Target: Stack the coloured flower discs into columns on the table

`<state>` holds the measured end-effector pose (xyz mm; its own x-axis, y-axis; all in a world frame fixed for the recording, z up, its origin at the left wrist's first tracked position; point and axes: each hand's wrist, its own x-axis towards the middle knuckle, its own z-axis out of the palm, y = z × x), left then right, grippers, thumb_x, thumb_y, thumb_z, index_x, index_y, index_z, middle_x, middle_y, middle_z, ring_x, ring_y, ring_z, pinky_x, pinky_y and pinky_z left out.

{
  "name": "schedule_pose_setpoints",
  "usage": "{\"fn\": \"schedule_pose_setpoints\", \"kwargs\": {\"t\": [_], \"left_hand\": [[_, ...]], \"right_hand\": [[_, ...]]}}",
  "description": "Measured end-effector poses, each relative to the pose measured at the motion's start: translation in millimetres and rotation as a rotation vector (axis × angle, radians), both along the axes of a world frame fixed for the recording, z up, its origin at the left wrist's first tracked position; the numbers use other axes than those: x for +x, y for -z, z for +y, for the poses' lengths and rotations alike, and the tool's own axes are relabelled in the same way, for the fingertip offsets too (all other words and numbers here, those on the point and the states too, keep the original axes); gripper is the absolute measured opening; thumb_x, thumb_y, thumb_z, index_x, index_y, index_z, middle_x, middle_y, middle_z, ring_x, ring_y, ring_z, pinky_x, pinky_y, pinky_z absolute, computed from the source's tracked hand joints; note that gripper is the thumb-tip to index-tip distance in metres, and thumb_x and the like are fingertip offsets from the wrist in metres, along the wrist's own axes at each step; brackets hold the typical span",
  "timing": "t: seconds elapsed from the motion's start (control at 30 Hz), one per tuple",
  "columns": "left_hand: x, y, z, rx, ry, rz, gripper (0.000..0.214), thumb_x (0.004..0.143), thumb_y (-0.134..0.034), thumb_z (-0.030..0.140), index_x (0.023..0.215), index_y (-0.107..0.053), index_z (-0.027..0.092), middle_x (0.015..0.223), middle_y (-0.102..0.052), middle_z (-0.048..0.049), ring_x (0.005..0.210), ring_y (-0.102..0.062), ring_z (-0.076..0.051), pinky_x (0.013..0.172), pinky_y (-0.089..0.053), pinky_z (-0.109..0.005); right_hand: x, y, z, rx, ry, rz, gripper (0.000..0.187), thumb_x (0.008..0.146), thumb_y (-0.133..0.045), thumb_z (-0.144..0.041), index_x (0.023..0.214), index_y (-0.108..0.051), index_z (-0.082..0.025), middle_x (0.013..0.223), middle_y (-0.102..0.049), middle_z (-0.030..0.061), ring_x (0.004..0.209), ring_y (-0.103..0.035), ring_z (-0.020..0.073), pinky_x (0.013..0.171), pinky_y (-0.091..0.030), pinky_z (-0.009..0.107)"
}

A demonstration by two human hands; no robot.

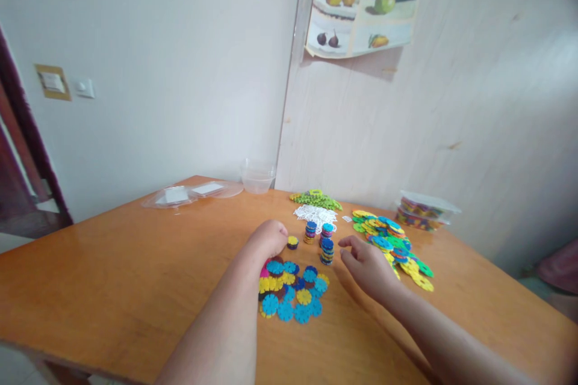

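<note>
L hand is curled into a loose fist, knuckles up, resting on the desk at the far edge of a near pile of blue/yellow discs; can't tell if anything's inside the fist. Just right of its fingers sits a short yellow-topped stack. R hand is half open, fingers bent and pointing left, holding nothing visible, near a taller disc stack. Two more stacks stand just behind, w/ a white disc heap and a green disc heap farther back. Right of the R hand: a mixed-colour spread of discs. Far right, a lidded tub w/ more discs. Far left-centre: clear lids and an empty clear bowl. Fruit poster on the wall.
</note>
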<state>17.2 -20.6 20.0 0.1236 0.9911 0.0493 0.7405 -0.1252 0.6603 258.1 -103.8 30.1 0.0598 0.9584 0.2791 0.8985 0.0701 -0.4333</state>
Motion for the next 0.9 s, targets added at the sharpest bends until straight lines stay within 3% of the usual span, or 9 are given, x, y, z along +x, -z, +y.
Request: {"fn": "schedule_pose_setpoints", "kwargs": {"t": [0.17,0.23,0.33,0.47,0.6,0.9], "left_hand": [[2,-5.6,0,0.088,-0.041,-0.009,0.013,0.072,-0.060,0.019,0.079,-0.072,0.018,0.077,-0.071,-0.0039,0.071,-0.061,-0.016,0.064,-0.041,-0.022],[7,-11.7,-4,0.166,-0.044,-0.057,0.019,0.076,-0.056,0.019,0.086,-0.072,0.018,0.086,-0.073,-0.0049,0.080,-0.063,-0.017,0.070,-0.043,-0.022],[21,-19.9,-13,0.226,0.067,-0.230,0.028,0.081,-0.052,0.022,0.099,-0.072,0.019,0.103,-0.072,-0.0049,0.095,-0.063,-0.018,0.083,-0.044,-0.024],[42,-21.9,-25,0.146,0.253,-0.431,0.036,0.085,-0.051,0.034,0.114,-0.067,0.018,0.114,-0.070,-0.0063,0.104,-0.062,-0.020,0.094,-0.043,-0.028],[53,-17.2,-32,0.046,0.313,-0.496,0.042,0.087,-0.049,0.043,0.117,-0.064,0.018,0.112,-0.069,-0.0075,0.106,-0.060,-0.021,0.097,-0.041,-0.031],[58,-16.2,-42,-0.109,0.379,-0.539,0.056,0.087,-0.041,0.063,0.105,-0.065,0.016,0.107,-0.068,-0.0090,0.101,-0.059,-0.022,0.092,-0.044,-0.033]], "right_hand": [[1,16.2,1,-0.024,0.008,0.046,0.033,0.080,-0.045,-0.022,0.108,-0.063,-0.019,0.068,-0.060,0.0005,0.066,-0.055,0.0163,0.058,-0.031,0.024],[2,19.1,1,-0.060,0.013,0.028,0.028,0.078,-0.047,-0.020,0.102,-0.063,-0.019,0.068,-0.061,0.0008,0.066,-0.055,0.0159,0.057,-0.030,0.024],[3,19.4,0,-0.123,-0.047,-0.019,0.014,0.078,-0.049,-0.020,0.084,-0.062,-0.020,0.071,-0.063,0.0010,0.066,-0.055,0.0144,0.057,-0.029,0.023],[2,14.6,-5,-0.172,-0.173,-0.057,0.011,0.078,-0.050,-0.020,0.080,-0.061,-0.020,0.074,-0.066,0.0005,0.068,-0.056,0.0131,0.059,-0.029,0.022],[-1,10.7,-7,-0.165,-0.183,-0.077,0.016,0.079,-0.048,-0.019,0.083,-0.062,-0.021,0.079,-0.068,0.0013,0.072,-0.058,0.0135,0.060,-0.030,0.022],[-5,6.9,-9,-0.117,-0.175,-0.139,0.020,0.079,-0.047,-0.023,0.089,-0.065,-0.024,0.085,-0.071,0.0023,0.076,-0.061,0.0164,0.061,-0.031,0.024]]}}
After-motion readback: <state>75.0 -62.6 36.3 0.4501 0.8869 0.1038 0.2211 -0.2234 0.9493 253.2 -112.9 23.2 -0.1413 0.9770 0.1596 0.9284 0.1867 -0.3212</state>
